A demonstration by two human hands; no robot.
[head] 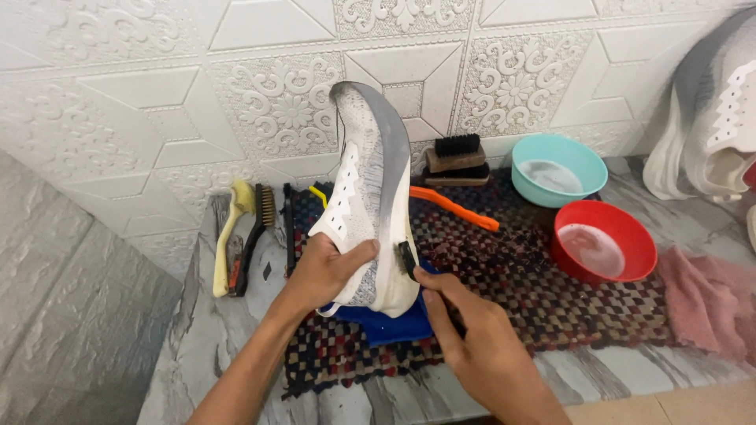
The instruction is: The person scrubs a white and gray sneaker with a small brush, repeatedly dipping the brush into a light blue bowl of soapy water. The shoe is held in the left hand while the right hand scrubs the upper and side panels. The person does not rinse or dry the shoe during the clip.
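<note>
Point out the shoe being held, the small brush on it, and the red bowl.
shoe (364,169), head view, on its white knit side.
small brush (405,258), head view, on its dark bristle head against the sole edge.
red bowl (626,227), head view, on its far rim.

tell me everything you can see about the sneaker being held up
The sneaker is a white knit shoe with a grey band running along its side and a thick white sole. It stands on end, toe up and heel down near a blue cloth. The left hand grips its lower part, thumb across the knit. The right hand presses a small dark brush against the sole edge. It looks a bit smudged near the toe.
</note>
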